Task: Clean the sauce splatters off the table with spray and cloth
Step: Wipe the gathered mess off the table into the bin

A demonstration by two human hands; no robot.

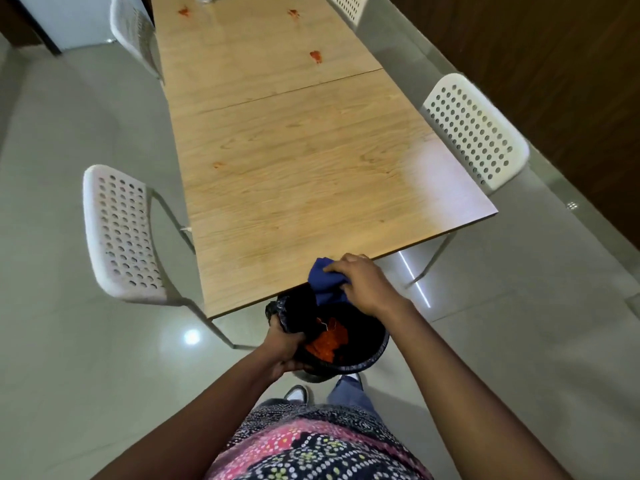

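Long table (311, 161), near half looks wiped, but red splatters (316, 57) sit at the far end. Below its near edge, the bin (363, 344), rim gripped by the left hand (285, 351). Right hand (360, 282) clutches the blue cloth (323, 284) over it, likely shaking off sauce. Next: far stains; no spray visible.

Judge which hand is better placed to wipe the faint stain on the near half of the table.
Right. The right hand already grips the blue cloth at the table edge; the left hand holds the bin.
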